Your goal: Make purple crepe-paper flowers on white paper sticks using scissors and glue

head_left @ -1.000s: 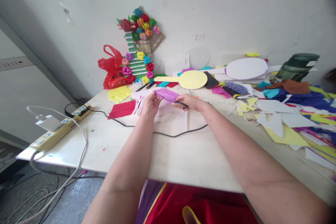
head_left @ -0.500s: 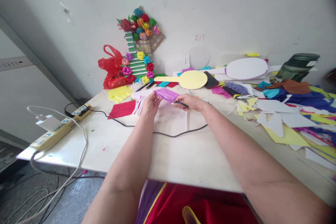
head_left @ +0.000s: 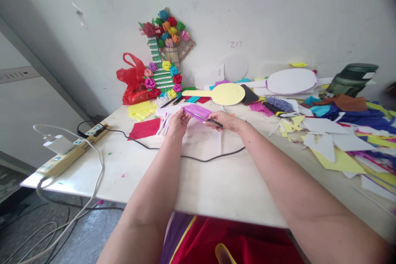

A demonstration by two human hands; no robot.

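Note:
Purple crepe paper (head_left: 198,110) is stretched between my two hands above the table. My left hand (head_left: 180,121) pinches its left end. A pair of scissors (head_left: 215,123) with dark handles is in my right hand (head_left: 225,121), its slim blades lying along the paper's near edge and pointing at my left fingers. Whether the blades are parted is too small to tell. Left of my left hand lie white rolled strips (head_left: 165,124) and a red piece of crepe paper (head_left: 144,128).
A black cable (head_left: 198,159) crosses the table below my hands. Behind them rest a yellow paddle-shaped cutout (head_left: 228,93) and a flower-decorated craft (head_left: 163,75). Paper scraps (head_left: 337,144) pile at right near a green bottle (head_left: 351,80). A power strip (head_left: 66,159) sits at left.
The view has shifted very slightly. Both hands, the purple paper and the scissors keep nearly the same positions.

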